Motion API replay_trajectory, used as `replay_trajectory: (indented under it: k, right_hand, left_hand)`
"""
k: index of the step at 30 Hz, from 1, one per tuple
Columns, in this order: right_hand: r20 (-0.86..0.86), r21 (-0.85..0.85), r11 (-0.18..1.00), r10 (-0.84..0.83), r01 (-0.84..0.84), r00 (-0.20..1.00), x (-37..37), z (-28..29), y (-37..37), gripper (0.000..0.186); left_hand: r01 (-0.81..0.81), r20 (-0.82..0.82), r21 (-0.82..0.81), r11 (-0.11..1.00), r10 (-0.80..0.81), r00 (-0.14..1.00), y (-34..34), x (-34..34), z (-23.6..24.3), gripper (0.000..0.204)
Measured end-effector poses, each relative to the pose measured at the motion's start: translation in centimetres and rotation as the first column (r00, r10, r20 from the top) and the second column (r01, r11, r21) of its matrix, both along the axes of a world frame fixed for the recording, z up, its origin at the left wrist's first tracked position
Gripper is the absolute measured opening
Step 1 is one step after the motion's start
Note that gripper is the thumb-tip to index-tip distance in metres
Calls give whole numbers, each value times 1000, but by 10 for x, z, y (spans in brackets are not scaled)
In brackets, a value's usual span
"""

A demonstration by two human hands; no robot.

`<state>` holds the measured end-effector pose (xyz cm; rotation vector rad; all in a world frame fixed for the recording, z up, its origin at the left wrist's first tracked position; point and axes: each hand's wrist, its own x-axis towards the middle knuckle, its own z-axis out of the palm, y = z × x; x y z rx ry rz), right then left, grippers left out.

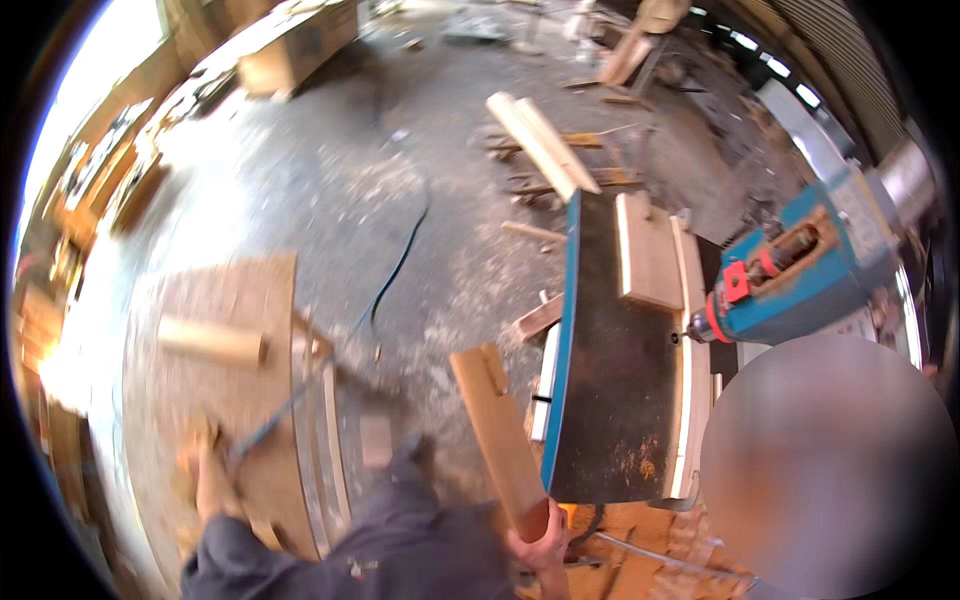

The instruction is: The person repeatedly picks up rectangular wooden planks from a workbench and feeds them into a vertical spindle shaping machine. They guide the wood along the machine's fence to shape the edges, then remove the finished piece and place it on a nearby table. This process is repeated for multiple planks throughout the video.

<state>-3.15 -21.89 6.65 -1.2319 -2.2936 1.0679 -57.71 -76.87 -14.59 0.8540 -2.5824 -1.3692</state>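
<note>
My left hand [205, 450] is low over the plywood table [150, 390] at left, beside a blue hose [265, 420]; it is blurred, and I cannot make out what its fingers touch. A wooden cylinder [210, 340] lies on that table. My right hand [540, 535] grips the lower end of a wooden board [480, 410], held tilted beside the dark machine table [615, 390] with its blue edge. On that machine table lie a pale block [648, 250] and a long wooden strip.
A blue drilling machine [810, 280] reaches over the machine table from the right. Planks [540, 145] rest on supports at its far end. A hose [395, 270] snakes across the floor. Wooden boxes [280, 55] and timber pieces line the back and left side.
</note>
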Motion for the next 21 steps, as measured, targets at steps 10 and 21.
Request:
replay_trajectory:
  k: [10,21]
  right_hand:
    - [-3,8,999,37,-37,999,-105,28,0,85]
    - [-112,188,980,-38,59,993,-104,32,12,80]
  left_hand:
    - [6,-242,446,895,114,963,-35,-26,89,25]
    - [845,-365,413,341,-788,496,346,-139,221,55]
